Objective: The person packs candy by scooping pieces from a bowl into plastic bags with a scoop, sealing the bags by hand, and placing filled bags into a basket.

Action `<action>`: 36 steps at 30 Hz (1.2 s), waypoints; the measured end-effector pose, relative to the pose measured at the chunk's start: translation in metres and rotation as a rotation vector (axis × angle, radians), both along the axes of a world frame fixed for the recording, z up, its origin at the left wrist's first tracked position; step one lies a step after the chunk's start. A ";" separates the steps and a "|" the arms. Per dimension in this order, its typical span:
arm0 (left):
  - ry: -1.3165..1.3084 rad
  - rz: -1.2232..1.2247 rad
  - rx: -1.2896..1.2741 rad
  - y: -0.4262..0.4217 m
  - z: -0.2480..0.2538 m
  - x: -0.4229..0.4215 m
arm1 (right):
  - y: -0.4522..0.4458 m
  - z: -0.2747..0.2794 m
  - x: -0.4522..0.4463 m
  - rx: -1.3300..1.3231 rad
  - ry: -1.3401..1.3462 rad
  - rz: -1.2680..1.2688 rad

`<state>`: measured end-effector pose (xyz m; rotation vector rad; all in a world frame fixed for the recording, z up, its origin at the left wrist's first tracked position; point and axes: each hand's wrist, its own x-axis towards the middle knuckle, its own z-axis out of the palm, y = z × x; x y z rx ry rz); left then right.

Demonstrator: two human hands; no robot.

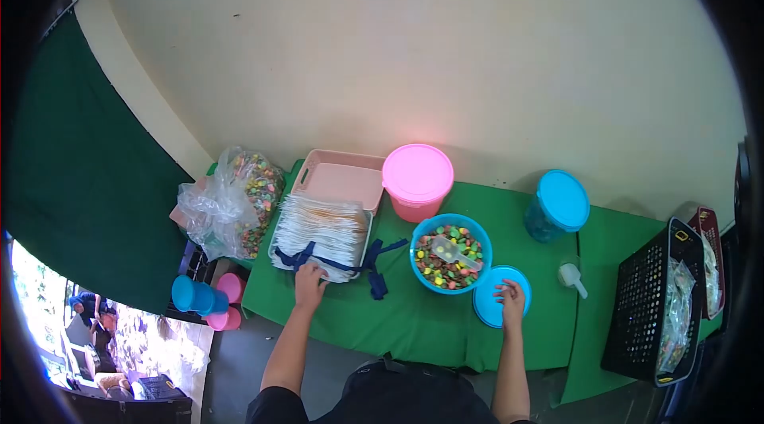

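Note:
My left hand [309, 284] is at the front edge of a row of white paper packets [326, 225] standing in a tray. Its fingers are bent together against the packets and a navy cloth strip [338, 266] lying across them; what they pinch is too small to make out. Over a round blue lid [495, 314] on the green cloth hovers my right hand [512, 299], fingers loosely curled and apart, with nothing visible in them. Between the hands stands a blue tub [419, 271] of colourful wrapped candies [438, 274], with a clear scoop [455, 254] lying on top.
Behind are a pink tray [338, 173], a pink lidded bucket [418, 185] and a blue lidded container [557, 205]. A candy-filled plastic bag [259, 185] sits left. To the right are a white scoop [571, 278] and a black basket [649, 301]. A wall borders the table [525, 352].

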<state>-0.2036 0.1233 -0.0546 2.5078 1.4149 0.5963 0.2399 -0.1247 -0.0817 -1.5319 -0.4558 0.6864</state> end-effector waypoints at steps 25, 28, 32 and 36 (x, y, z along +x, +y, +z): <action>-0.128 -0.344 0.027 0.024 -0.028 -0.035 | 0.051 0.080 -0.072 -0.018 -0.318 0.082; 0.042 -0.232 -0.126 0.025 -0.026 -0.034 | 0.048 0.085 -0.074 0.032 -0.328 0.110; -0.128 -0.222 -0.069 0.022 -0.011 -0.031 | 0.039 0.081 -0.069 -0.027 -0.316 0.077; -0.094 -0.338 0.038 0.023 -0.019 -0.035 | 0.034 0.074 -0.066 -0.012 -0.331 0.079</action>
